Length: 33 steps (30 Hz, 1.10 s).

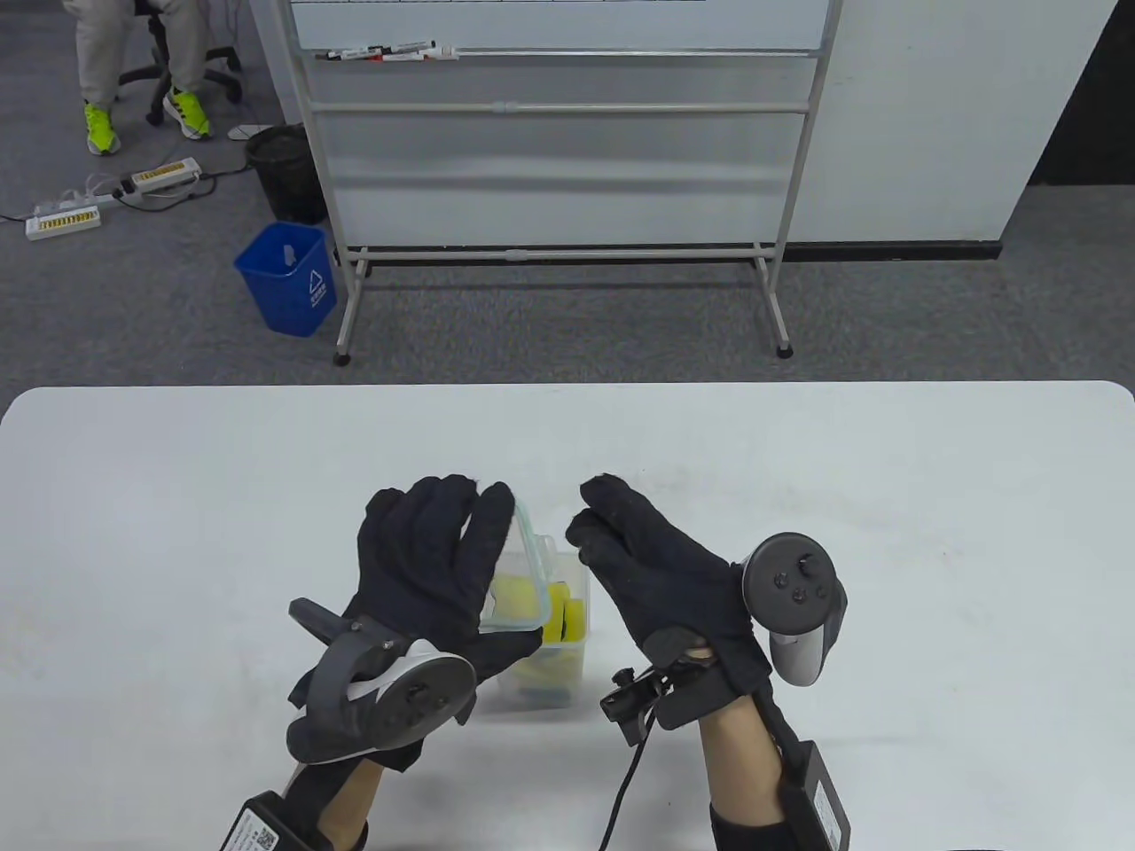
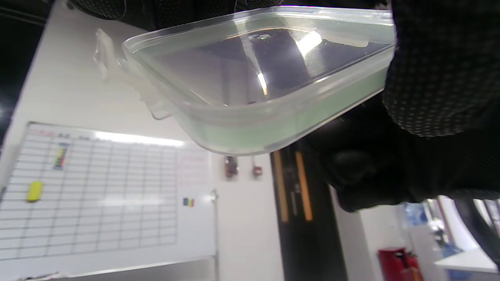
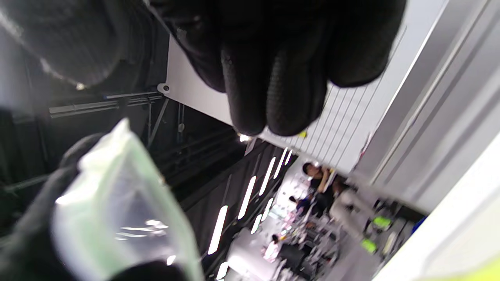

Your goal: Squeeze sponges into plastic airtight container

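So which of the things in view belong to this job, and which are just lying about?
Job:
- container on the table, yellow sponges inside
- lid, held by the left hand above the container
- right hand, holding nothing

Lying about:
- whiteboard
- blue bin
- black bin
- power strips
- seated person

One clear plastic container [image 1: 557, 651] is seen on one white table [image 1: 887, 496], with one clear lid [image 1: 519, 576] and yellow sponges [image 1: 562, 618] whose number cannot be told. Two gloved hands are counted, the left hand [image 1: 434, 567] and the right hand [image 1: 656, 576], with one tracker on each.
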### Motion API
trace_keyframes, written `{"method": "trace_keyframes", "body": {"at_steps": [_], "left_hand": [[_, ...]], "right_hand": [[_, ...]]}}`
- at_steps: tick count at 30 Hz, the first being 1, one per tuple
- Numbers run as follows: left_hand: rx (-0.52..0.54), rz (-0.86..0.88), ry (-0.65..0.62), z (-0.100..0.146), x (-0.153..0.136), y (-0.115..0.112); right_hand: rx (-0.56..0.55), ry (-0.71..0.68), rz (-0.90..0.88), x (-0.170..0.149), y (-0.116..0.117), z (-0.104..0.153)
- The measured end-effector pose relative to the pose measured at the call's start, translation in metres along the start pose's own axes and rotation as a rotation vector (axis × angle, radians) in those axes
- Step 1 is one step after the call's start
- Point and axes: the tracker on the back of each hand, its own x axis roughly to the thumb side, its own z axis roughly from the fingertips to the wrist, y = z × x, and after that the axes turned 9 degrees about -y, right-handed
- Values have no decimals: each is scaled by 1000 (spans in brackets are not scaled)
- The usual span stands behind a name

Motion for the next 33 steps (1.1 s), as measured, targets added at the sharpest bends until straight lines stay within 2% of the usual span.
{"method": "trace_keyframes", "body": {"at_steps": [3, 7, 9, 12, 16, 19, 21, 24, 26, 31, 33], "left_hand": [[-45, 8, -33, -9, 4, -14], [-71, 8, -50, -16, 5, -37], [-65, 30, -44, -16, 2, -49], [-141, 50, -45, -20, -2, -66], [-178, 210, -26, -19, -21, -75], [-132, 326, 51, -13, -41, -74], [-78, 422, 147, -6, -60, -75], [-26, 588, 320, 4, -82, -83], [-24, 731, 381, 9, -92, -91], [-67, 985, 435, 14, -104, -105], [-58, 994, 459, 15, -106, -106]], "right_hand": [[40, 18, -75, -3, 3, -1], [77, 50, -52, -8, 7, -4], [43, 62, 29, -12, 8, -5], [13, 99, 82, -20, 7, -6], [-74, 134, 107, -31, 6, -6], [-90, 139, 88, -35, 3, -6], [-90, 140, 54, -37, 1, -6], [-66, 119, 3, -37, 1, -7], [-52, 99, -18, -36, 3, -8], [-42, 96, -46, -37, 4, -8], [-41, 103, -56, -38, 3, -8]]}}
